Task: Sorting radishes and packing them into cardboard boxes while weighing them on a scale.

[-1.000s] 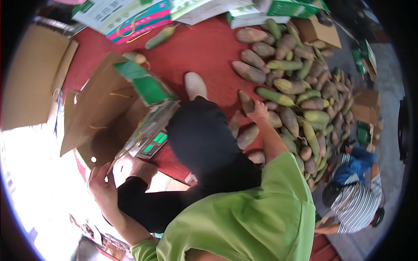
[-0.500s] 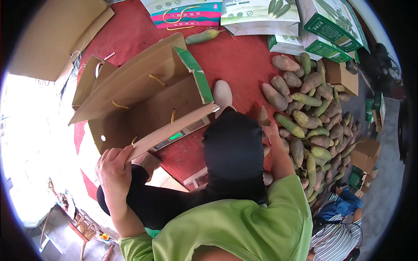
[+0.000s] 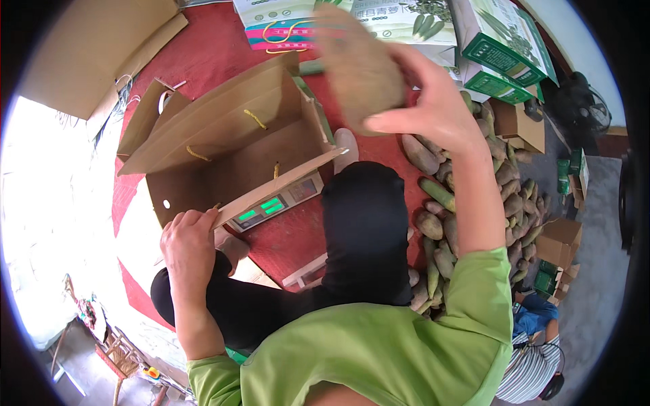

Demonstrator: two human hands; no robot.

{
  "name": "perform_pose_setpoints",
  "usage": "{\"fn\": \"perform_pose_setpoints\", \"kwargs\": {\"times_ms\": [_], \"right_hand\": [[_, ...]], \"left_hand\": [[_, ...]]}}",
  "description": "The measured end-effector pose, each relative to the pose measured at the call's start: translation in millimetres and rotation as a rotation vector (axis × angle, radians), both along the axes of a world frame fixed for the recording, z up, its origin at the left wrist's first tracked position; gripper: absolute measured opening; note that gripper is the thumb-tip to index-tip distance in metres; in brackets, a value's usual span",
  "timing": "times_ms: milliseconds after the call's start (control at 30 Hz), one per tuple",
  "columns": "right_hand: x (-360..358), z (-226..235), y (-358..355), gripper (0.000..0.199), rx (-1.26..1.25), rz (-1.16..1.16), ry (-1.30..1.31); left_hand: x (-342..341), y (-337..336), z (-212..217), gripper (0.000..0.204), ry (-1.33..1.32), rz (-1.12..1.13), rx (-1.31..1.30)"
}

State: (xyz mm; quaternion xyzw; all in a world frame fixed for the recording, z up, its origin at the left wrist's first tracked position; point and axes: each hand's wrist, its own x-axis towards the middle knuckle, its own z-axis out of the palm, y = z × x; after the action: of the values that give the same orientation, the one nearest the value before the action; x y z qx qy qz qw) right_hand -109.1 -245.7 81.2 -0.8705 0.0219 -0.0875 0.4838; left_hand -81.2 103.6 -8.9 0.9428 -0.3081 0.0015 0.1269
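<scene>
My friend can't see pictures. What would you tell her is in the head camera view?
A person in a green shirt lifts a brown oblong fruit in the right hand over an open cardboard box, while the left hand grips the box's front flap. The box sits on a scale on a red mat, and a pile of fruit lies to the right.

A red mat (image 3: pixel 203 61) covers the floor, with bare grey concrete (image 3: pixel 596 271) to the right. Strong daylight washes out the left side. Printed green and white cartons (image 3: pixel 501 47) are stacked along the far edge, and a black fan (image 3: pixel 582 101) stands far right
</scene>
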Motion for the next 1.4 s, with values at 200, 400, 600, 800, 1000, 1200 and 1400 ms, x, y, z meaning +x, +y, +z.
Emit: {"fn": "perform_pose_setpoints", "kwargs": {"times_ms": [200,400,600,800,1000,1200,1400], "right_hand": [[75.4,-11.0,95.5,0.066,-0.483,0.464,0.125],[121.2,-58.3,172.8,0.052,-0.96,0.912,0.487],[139.0,-119.4,261.2,0.047,-1.352,1.065,0.463],[161.8,-158.3,309.8,0.045,-1.156,1.036,0.328],[112.9,-48.4,178.0,0.032,-0.275,0.696,-0.239],[57.9,-139.4,18.7,0.029,-0.168,0.127,-0.051],[-84.3,-318.5,-65.2,0.028,-0.695,0.186,0.645]], "left_hand": [[3.9,7.2,0.6,0.016,0.037,0.089,0.036],[-2.0,28.1,2.1,0.018,0.017,0.158,0.093],[-25.0,69.5,14.2,0.016,0.048,0.362,0.119],[-34.2,93.2,13.8,0.015,0.059,0.44,0.181],[-28.7,86.0,8.5,0.014,0.042,0.412,0.163],[-31.5,93.6,7.3,0.014,0.062,0.388,0.168],[-26.2,90.7,12.1,0.014,0.075,0.352,0.134]]}}
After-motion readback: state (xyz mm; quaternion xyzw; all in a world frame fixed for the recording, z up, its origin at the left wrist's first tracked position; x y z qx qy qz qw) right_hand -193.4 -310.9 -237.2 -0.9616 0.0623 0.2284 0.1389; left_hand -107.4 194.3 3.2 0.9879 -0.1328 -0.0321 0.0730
